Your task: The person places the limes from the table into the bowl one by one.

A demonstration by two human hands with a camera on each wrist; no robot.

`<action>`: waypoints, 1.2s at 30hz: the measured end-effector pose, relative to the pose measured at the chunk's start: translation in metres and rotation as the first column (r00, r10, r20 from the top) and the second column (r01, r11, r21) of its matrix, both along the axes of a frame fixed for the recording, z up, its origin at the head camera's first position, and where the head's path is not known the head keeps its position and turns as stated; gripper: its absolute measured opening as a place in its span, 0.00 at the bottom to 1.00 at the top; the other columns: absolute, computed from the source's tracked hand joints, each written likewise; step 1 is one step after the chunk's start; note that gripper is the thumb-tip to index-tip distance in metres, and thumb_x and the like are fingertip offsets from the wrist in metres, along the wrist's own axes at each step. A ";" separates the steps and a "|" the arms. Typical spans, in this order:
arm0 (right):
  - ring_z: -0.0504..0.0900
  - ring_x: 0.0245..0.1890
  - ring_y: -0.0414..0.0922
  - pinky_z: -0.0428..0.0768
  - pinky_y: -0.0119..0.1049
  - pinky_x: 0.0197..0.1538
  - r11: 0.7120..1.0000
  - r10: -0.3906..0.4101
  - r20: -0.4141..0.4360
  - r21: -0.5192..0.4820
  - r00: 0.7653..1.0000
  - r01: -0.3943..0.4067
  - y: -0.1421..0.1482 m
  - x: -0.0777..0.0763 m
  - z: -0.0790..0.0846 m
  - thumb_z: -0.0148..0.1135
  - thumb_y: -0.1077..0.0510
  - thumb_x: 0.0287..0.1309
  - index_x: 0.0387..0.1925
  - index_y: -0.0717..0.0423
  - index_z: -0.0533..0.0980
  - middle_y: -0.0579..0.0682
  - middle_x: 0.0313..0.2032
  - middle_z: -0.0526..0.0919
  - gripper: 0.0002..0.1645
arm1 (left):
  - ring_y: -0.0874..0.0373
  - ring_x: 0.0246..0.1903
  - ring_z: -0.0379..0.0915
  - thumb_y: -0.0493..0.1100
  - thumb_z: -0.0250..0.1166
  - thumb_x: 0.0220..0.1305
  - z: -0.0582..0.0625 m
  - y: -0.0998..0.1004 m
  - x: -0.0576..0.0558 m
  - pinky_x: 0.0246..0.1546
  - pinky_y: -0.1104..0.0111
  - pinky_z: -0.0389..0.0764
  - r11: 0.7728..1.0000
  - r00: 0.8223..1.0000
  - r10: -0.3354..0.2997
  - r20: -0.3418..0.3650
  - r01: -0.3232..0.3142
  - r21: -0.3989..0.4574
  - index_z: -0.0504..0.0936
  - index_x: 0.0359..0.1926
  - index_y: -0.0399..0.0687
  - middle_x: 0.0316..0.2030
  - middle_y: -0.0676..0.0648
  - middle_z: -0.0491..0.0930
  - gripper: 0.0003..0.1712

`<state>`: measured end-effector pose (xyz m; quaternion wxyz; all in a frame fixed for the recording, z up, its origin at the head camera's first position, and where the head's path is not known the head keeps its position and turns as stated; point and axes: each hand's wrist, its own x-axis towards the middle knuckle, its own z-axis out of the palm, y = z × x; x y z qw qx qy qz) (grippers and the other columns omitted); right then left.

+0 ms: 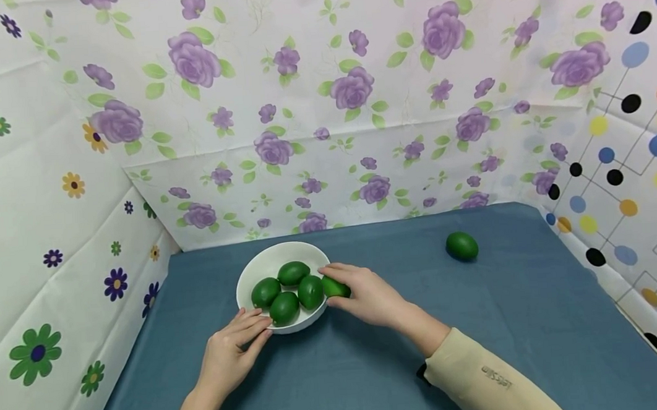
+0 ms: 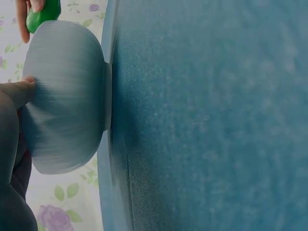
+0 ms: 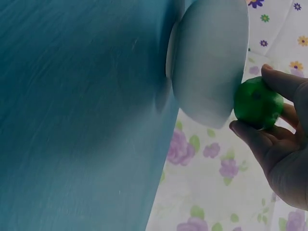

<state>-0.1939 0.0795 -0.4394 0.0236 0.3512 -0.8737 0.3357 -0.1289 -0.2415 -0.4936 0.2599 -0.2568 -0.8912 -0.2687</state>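
Observation:
A white bowl [image 1: 249, 268] stands on the table left of centre, with several green limes [image 1: 284, 308] lying in it. My left hand [image 1: 228, 356] holds the bowl's near left rim, fingers over the edge; in the left wrist view the thumb [image 2: 25, 89] lies against the bowl's outer wall [image 2: 67, 96]. At the right rim my right hand [image 1: 373, 297] grips another lime [image 1: 335, 287] between thumb and fingers. The right wrist view shows this lime [image 3: 257, 102] beside the bowl's rim, above the table; whether it touches the rim I cannot tell.
One more lime [image 1: 461, 246] lies on the blue tablecloth [image 1: 398, 251] at the back right. Behind the table stands a flowered cloth wall [image 1: 313, 131]. Patterned sheets also close off the left side [image 1: 35, 245] and the right side [image 1: 640, 201].

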 end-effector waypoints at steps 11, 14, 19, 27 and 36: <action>0.73 0.65 0.48 0.82 0.43 0.59 1.000 0.010 -0.070 -0.022 0.998 -0.011 -0.031 0.002 0.006 0.66 0.45 0.64 0.74 0.39 0.64 0.52 0.71 0.67 0.39 | 0.54 0.55 0.79 0.46 0.74 0.60 0.001 0.000 0.001 0.70 0.64 0.67 1.000 1.000 0.012 0.020 -0.012 -0.005 0.90 0.48 0.51 0.46 0.52 0.87 0.14; 0.74 0.64 0.48 0.82 0.41 0.58 1.000 0.027 -0.056 0.001 0.998 -0.027 -0.038 0.001 0.006 0.66 0.44 0.65 0.74 0.39 0.63 0.51 0.71 0.67 0.39 | 0.54 0.55 0.79 0.46 0.73 0.61 0.001 -0.001 0.001 0.70 0.64 0.66 1.000 1.000 0.013 0.024 -0.013 -0.010 0.90 0.48 0.51 0.46 0.51 0.87 0.14; 0.73 0.65 0.46 0.80 0.41 0.61 0.998 0.056 -0.047 0.038 0.997 -0.055 -0.050 -0.002 0.003 0.66 0.45 0.64 0.73 0.41 0.65 0.50 0.70 0.67 0.38 | 0.54 0.55 0.79 0.45 0.74 0.61 0.000 -0.001 0.002 0.70 0.64 0.67 1.000 1.000 0.009 0.024 -0.009 -0.008 0.90 0.48 0.50 0.46 0.51 0.87 0.14; 0.70 0.68 0.45 0.77 0.43 0.65 0.992 0.056 -0.044 0.115 0.997 -0.050 -0.061 -0.010 -0.003 0.67 0.47 0.64 0.73 0.43 0.65 0.50 0.70 0.67 0.38 | 0.54 0.55 0.79 0.46 0.73 0.61 0.000 0.001 0.000 0.69 0.62 0.68 1.000 1.000 -0.010 0.018 0.010 -0.009 0.90 0.48 0.50 0.46 0.51 0.87 0.14; 0.71 0.66 0.45 0.78 0.42 0.64 0.988 0.062 -0.049 0.142 0.997 -0.055 -0.075 -0.020 -0.005 0.66 0.47 0.65 0.73 0.47 0.66 0.52 0.69 0.69 0.37 | 0.52 0.54 0.80 0.44 0.74 0.60 -0.001 0.000 -0.002 0.70 0.64 0.67 1.000 1.000 -0.010 -0.002 0.010 0.002 0.90 0.47 0.49 0.46 0.50 0.87 0.14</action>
